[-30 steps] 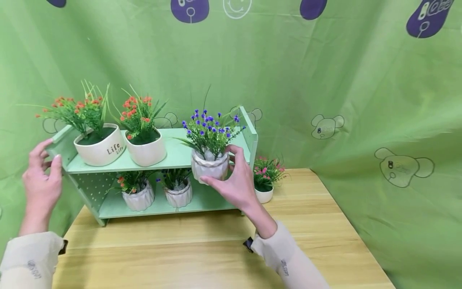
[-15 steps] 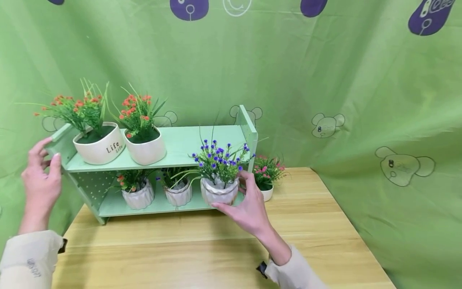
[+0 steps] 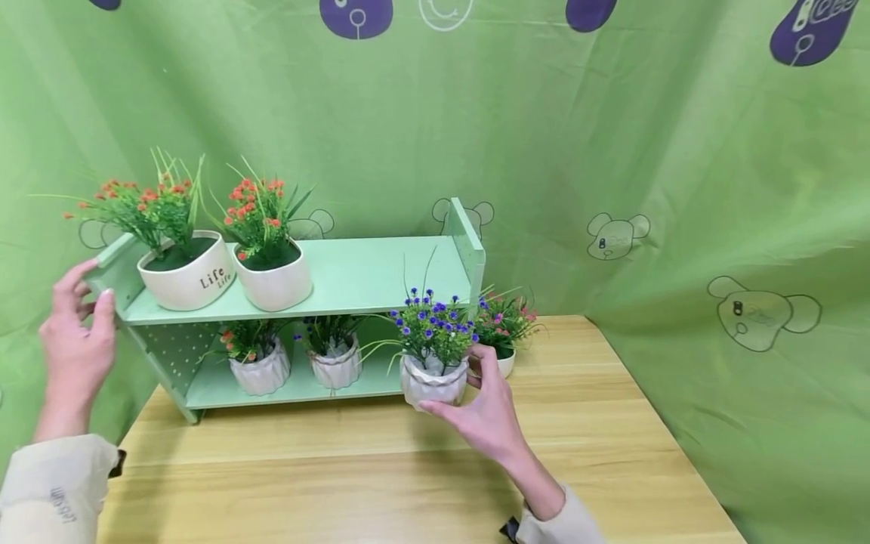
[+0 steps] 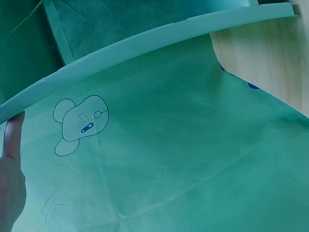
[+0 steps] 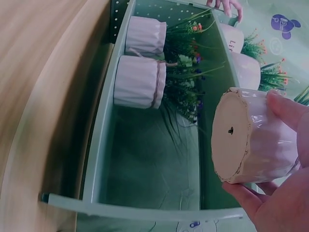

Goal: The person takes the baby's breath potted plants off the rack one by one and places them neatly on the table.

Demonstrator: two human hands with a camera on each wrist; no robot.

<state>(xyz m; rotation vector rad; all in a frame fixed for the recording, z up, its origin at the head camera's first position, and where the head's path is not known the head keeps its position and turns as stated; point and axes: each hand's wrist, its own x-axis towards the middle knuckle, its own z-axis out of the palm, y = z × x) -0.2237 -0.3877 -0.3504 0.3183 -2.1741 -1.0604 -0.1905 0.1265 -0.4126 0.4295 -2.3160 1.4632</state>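
Pointing blue flowers (image 3: 435, 325) upward, the pot (image 3: 430, 384) hangs upright.

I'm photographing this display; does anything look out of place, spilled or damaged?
The pink-flowered pot stands on the table beside the shelf, not on it. The held pot has a rough, brownish base edge, perhaps wear. No spills show.

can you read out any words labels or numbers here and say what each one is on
"Life", large, on the leftmost white pot in the head view
"Life", smaller, below it on the same pot
Lettering on the left sleeve: too blurred to read
Marks on the figures printed on the green cloth: too unclear to read
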